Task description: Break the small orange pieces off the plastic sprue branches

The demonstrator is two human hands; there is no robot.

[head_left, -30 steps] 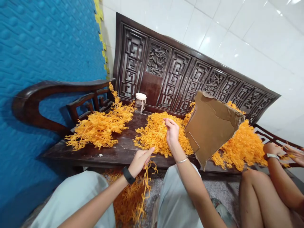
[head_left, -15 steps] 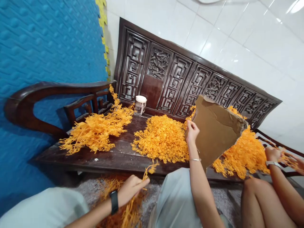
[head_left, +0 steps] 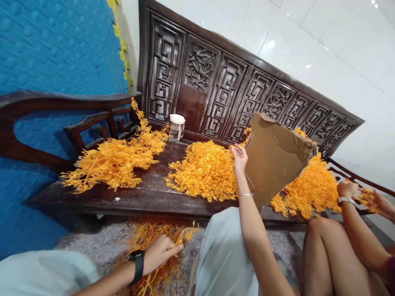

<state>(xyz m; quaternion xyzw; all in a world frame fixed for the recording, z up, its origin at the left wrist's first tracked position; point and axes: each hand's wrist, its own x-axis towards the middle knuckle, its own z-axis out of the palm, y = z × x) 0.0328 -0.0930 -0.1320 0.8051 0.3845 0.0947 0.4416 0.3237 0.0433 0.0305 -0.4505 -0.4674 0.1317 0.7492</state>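
Observation:
My left hand [head_left: 162,253], with a black watch at the wrist, is closed on an orange branching strand [head_left: 186,234] low over the bench's front edge. The strand's thin tips stick out past my thumb. My right hand [head_left: 240,160] is raised at the right side of a pile of small orange pieces [head_left: 205,170], its fingers partly spread and seemingly holding nothing. Just beside it stands a sheet of brown cardboard [head_left: 274,158], tilted. A thin bar [head_left: 249,182] shows by my right wrist; its kind is unclear.
Longer orange strands [head_left: 114,162] lie at the left of the dark wooden bench [head_left: 148,203]. A lidded clear cup [head_left: 177,127] stands by the carved backrest [head_left: 193,100]. More strands [head_left: 151,234] lie below. At the right, another person's hands [head_left: 348,190] hold orange strands near another pile [head_left: 311,193].
My right hand's fingers have loosened from a pinch and spread. My left hand has lowered slightly, with the orange strand in it. The whole view has shifted a little.

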